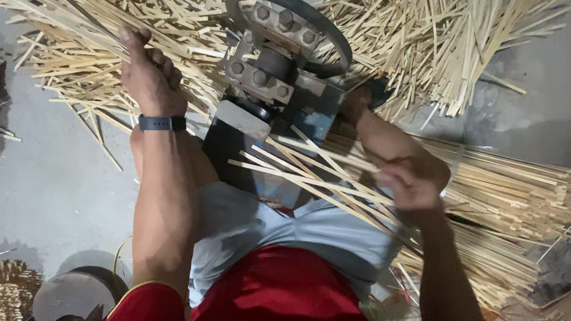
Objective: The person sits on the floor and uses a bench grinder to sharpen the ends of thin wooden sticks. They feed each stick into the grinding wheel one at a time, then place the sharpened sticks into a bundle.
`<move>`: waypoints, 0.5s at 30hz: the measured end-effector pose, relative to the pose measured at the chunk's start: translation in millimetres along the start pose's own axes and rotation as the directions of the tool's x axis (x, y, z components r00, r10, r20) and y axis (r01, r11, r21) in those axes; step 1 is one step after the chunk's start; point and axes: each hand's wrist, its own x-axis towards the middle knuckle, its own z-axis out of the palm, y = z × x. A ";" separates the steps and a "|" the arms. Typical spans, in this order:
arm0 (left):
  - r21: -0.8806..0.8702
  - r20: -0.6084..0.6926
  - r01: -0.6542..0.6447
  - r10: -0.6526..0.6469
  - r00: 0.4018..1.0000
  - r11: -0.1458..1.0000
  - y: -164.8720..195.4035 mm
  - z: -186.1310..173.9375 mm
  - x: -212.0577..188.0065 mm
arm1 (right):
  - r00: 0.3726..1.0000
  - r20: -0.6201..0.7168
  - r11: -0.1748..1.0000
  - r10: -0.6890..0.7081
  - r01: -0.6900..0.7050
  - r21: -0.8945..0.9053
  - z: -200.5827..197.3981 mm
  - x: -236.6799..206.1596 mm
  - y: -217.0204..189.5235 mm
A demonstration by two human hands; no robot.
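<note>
My left hand (148, 70), with a dark band on its wrist, reaches to the far left and is closed on thin pale bamboo strips (72, 45) from the big loose heap. My right hand (412, 181) grips a bunch of long bamboo strips (311, 172) that lies slanted across my lap. These strips point towards a dark metal machine (270, 92) with large bolts and a round wheel (289, 13). The machine stands between my knees. My right shin and foot (369, 116) rest beside it.
Heaps of bamboo strips cover the floor beyond the machine (428, 36). A neater stack of strips (517, 197) lies at the right. Grey concrete floor (50, 177) shows at the left, with dark bundles at its edge. A round grey object (75, 293) sits at the bottom left.
</note>
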 end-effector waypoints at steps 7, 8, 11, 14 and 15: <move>0.129 0.054 -0.021 0.015 0.998 0.991 3.3 7.5 -8.3 | 0.957 -0.206 0.935 -0.203 0.127 -0.332 -18.5 12.7 31.5; 0.160 0.051 -0.009 0.001 0.999 0.987 3.6 8.6 -9.5 | 0.951 -0.248 0.961 -0.186 0.124 -0.247 -18.1 13.5 33.4; 0.174 0.042 0.018 -0.026 0.999 0.985 6.8 8.0 -10.2 | 0.954 -0.287 0.992 0.083 -0.106 -0.064 -21.0 15.9 33.2; 0.140 0.049 0.022 -0.029 0.998 0.990 6.4 7.6 -7.5 | 0.944 -0.209 0.943 -0.257 0.198 -0.267 -12.1 28.5 25.2; 0.131 0.055 0.020 -0.028 0.998 0.991 4.8 7.9 -6.7 | 0.955 -0.186 0.948 -0.232 0.180 -0.261 -8.1 33.7 20.4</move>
